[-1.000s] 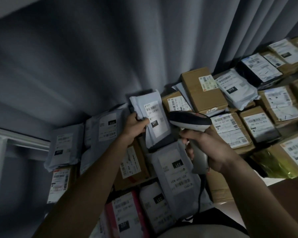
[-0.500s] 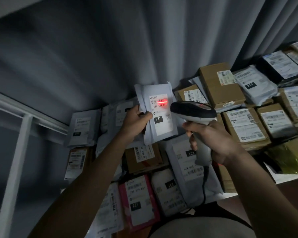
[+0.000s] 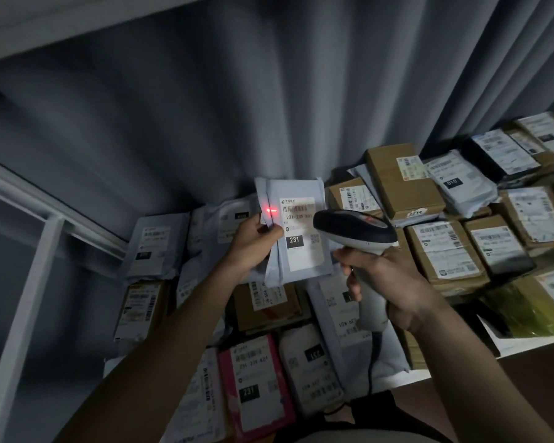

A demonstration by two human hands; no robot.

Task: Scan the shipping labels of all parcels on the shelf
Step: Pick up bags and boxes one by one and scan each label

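Observation:
My left hand (image 3: pixel 251 243) grips the left edge of a grey mailer parcel (image 3: pixel 296 233) and holds it upright above the shelf, with its white label marked 231 facing me. Just right of the parcel, my right hand (image 3: pixel 386 284) grips the handle of a black and white barcode scanner (image 3: pixel 354 231), whose head points at the label. A red scan spot glows on the mailer just left of the barcode, above my left thumb.
Many labelled parcels cover the shelf (image 3: pixel 461 367): brown boxes (image 3: pixel 397 179) at the right, grey mailers (image 3: pixel 155 244) at the left, a pink parcel (image 3: pixel 258 386) near me. A grey curtain (image 3: pixel 269 107) hangs behind. A white shelf frame (image 3: pixel 26 302) stands at the left.
The red scan light has slid from the barcode to the mailer's left edge. Both hands, parcel and scanner sit slightly lower and to the right in view.

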